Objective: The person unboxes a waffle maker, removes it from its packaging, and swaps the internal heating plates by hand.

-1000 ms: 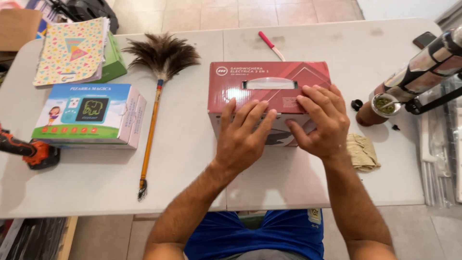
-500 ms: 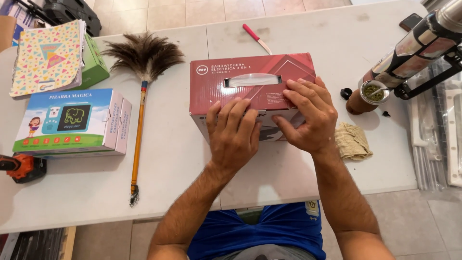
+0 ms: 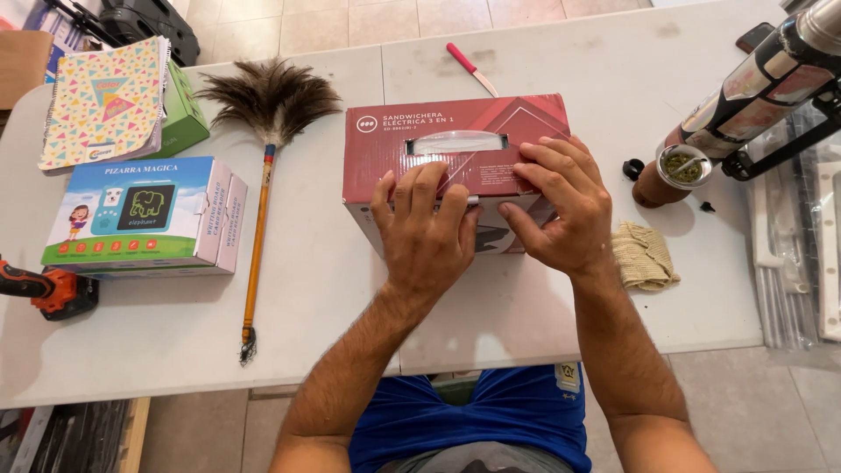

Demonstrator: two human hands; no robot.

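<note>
At the left of the white table (image 3: 175, 333) lay an orange power tool (image 3: 48, 291), a patterned notebook (image 3: 105, 101) on a green box (image 3: 186, 114), a blue toy box (image 3: 144, 215) and a feather duster (image 3: 263, 158). At centre stood the red carton (image 3: 438, 144), with the left hand (image 3: 427, 236) flat on its near edge, fingers slightly spread, and the right hand (image 3: 561, 206) pressed on its top, fingers close together, thumb against the front face. To the right were a pink-handled knife (image 3: 471, 68), a folded cloth (image 3: 642, 256) and a cup of green herb (image 3: 676, 171).
</note>
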